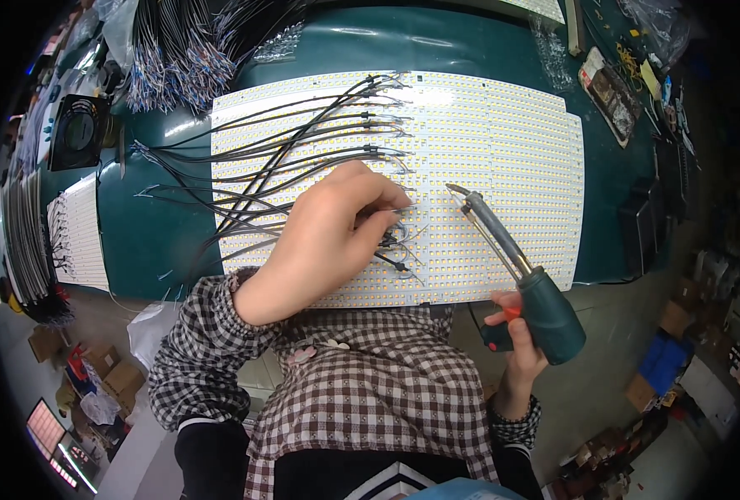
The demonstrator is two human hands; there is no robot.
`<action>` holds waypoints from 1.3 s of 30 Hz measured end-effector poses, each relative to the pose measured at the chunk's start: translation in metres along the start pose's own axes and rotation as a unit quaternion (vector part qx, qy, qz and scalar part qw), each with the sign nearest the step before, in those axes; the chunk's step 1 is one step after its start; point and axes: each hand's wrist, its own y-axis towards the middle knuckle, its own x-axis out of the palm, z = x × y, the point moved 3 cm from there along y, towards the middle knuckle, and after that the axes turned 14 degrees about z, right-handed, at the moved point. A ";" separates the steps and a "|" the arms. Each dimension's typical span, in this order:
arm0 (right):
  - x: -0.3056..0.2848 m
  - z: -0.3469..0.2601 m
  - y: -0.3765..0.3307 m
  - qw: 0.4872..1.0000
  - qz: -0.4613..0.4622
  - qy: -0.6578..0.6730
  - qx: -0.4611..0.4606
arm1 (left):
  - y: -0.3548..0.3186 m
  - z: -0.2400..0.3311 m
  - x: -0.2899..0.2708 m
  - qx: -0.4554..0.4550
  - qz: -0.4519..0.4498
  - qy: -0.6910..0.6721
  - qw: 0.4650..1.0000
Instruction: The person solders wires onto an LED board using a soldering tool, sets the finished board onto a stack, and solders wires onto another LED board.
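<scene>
My left hand (324,225) reaches over a large white panel of LED strip boards (511,158), thumb and forefinger pinched on a thin wire at the middle seam. Its palm hides part of the black cables (303,133), which fan out to the left with their split ends lying along that seam. In my right hand (520,342) is a dark green soldering gun (551,321), gripped by its handle with a finger at the red trigger. Its metal tube slants up to the left, and the tip (451,188) is over the panel, a short way right of my left fingertips.
Bundles of black cables (182,62) lie at the back left of the green table (370,42). A small black fan (80,132) and another wired LED panel (82,233) are at the left. A stained, flat block (610,96) lies at the back right.
</scene>
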 end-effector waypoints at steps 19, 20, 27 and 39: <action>0.003 -0.010 -0.008 0.998 0.019 -0.066 0.001 | 0.007 -0.003 0.017 0.087 0.064 0.072 0.991; 0.004 -0.010 -0.008 0.999 0.014 -0.027 0.014 | 0.008 -0.003 0.016 0.093 0.072 0.069 0.991; 0.006 -0.008 -0.011 0.999 0.018 -0.039 0.031 | 0.009 -0.003 0.015 0.085 0.044 0.073 0.993; 0.007 -0.006 -0.013 0.997 0.024 -0.062 0.047 | 0.006 -0.004 0.023 0.114 0.075 0.076 0.988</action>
